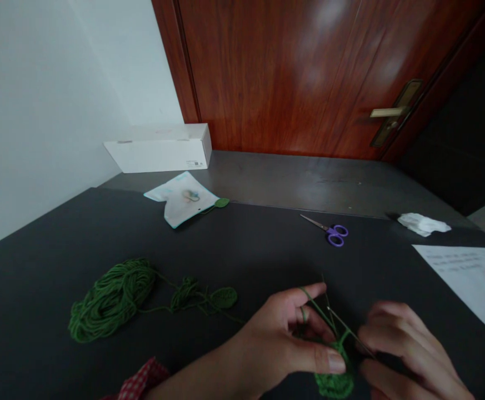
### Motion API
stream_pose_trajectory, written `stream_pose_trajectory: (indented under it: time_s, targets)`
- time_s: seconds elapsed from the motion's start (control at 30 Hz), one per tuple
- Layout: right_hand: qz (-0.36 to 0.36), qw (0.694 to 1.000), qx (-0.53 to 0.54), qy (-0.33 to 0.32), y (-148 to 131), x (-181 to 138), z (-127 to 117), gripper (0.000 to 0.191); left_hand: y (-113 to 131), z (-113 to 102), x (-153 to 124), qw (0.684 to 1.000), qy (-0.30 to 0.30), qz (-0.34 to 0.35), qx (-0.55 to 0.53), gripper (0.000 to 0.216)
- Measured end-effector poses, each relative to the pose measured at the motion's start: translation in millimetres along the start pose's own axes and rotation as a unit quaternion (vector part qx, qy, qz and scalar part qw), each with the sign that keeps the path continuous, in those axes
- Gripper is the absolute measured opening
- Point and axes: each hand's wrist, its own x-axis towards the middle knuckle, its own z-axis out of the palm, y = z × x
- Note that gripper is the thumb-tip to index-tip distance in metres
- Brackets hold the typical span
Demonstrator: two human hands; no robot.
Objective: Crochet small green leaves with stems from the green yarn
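My left hand (288,336) pinches a small green crochet piece (334,383) between thumb and fingers. Green yarn (315,303) runs over its raised index finger and loops round another finger. My right hand (409,350), slightly blurred, is closed on a thin metal crochet hook (348,329). The hook's tip lies by the strands just above the crochet piece. On the left, a skein of green yarn (111,300) trails loose strands toward my left hand. A finished-looking green crochet leaf (224,298) lies among those strands.
Purple-handled scissors (334,234) lie beyond my hands. A white plastic packet (186,201) with another green leaf (221,203) at its corner sits farther left. A white box (163,153) stands at the back. To the right are a crumpled tissue (423,223) and a printed sheet (471,283).
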Motion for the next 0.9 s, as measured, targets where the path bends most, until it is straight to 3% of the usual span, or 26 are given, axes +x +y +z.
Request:
stream_pose_trajectory:
  time_s: [0.13, 0.3, 0.4, 0.5, 0.57, 0.67, 0.9]
  targets:
    - [-0.039, 0.996, -0.076, 0.008, -3, 4, -2, 0.019, 5, 1, -2, 1.0, -0.008, -0.008, 0.024, 0.09]
    - [-0.025, 0.996, -0.071, 0.054, -5, 3, 0, 0.022, 7, 2, -4, 0.999, -0.014, 0.011, 0.031, 0.081]
    - [-0.012, 0.998, 0.007, 0.058, 0, 2, 2, 0.024, 0, 1, -3, 0.995, -0.005, 0.063, 0.081, 0.077]
    - [0.043, 0.985, 0.166, 0.01, 7, 1, 4, 0.026, -10, -1, 1, 0.984, 0.01, 0.118, 0.132, 0.079]
    - [0.118, 0.949, 0.291, -0.003, 9, -2, 7, 0.028, -15, -2, 4, 0.981, 0.015, 0.136, 0.137, 0.08]
    - [0.226, 0.869, 0.44, 0.01, 6, -6, 16, 0.032, -18, -2, 6, 0.978, 0.025, 0.158, 0.13, 0.082]
    - [0.335, 0.741, 0.58, 0.038, -8, -1, 26, 0.034, -18, 0, 6, 0.979, 0.043, 0.165, 0.11, 0.089]
